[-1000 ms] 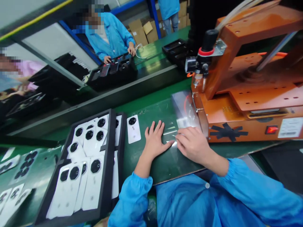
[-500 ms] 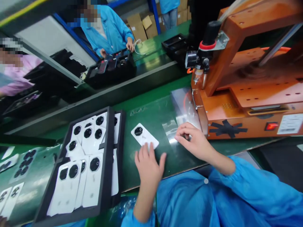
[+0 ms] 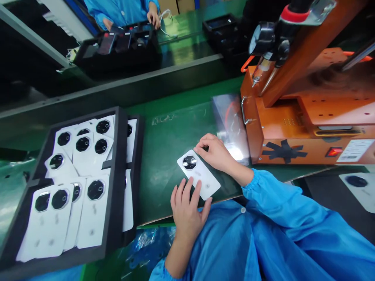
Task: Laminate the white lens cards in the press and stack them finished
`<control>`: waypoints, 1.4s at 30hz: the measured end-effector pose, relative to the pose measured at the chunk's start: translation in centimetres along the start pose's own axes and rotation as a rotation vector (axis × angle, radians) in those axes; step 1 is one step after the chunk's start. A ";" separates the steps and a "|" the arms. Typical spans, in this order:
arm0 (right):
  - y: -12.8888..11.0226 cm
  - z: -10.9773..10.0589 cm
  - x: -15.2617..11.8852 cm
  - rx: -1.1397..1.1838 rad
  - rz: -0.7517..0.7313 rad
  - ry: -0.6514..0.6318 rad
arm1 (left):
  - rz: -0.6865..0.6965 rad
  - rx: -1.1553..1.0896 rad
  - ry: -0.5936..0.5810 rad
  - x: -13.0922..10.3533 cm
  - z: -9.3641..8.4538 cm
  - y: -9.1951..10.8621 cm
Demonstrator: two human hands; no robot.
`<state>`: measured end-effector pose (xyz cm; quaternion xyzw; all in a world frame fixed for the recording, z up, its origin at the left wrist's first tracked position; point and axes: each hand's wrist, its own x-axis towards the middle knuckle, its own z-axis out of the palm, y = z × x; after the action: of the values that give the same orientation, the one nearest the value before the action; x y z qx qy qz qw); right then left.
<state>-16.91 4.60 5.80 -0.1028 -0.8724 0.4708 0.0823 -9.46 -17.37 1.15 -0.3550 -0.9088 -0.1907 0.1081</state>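
Note:
A white phone back panel (image 3: 205, 180) with a dark octagonal camera area lies tilted on the green work surface (image 3: 164, 144). My left hand (image 3: 189, 207) has its fingers spread, their tips resting on the panel's lower left side. At the panel's upper right corner is my right hand (image 3: 215, 152), its thumb and index finger pinched together; whatever they hold, if anything, is too small to make out. To the left stands a dark tray (image 3: 113, 199) of several similar white panels, with another such tray partly beneath it.
An orange machine (image 3: 316, 150) with a gauge and a lit red switch stands at the right, clear film (image 3: 230, 125) beside it. Another white panel (image 3: 359, 189) lies at the far right. Across the bench, a person's hands (image 3: 154, 15) are at a black tray (image 3: 117, 54).
The view has shifted lower and closer. My right hand has moved left to the panel's corner, its fingers closing. The clear strip that lay near that hand no longer shows on the surface.

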 end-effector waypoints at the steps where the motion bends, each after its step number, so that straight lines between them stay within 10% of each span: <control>1: -0.1 0.3 0.0 -0.014 -0.006 -0.004 | -0.002 0.001 0.012 0.0 0.2 0.0; 11: -1.6 2.8 -0.7 -0.192 0.001 -0.098 | -0.027 0.001 0.064 0.3 0.5 0.2; 42: -1.0 1.4 -2.5 -0.481 -0.231 0.111 | -0.008 0.012 0.093 0.3 0.6 0.2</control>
<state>-14.97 2.29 5.77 -0.0448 -0.9592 0.2310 0.1564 -9.61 -16.83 0.78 -0.3415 -0.9053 -0.2021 0.1516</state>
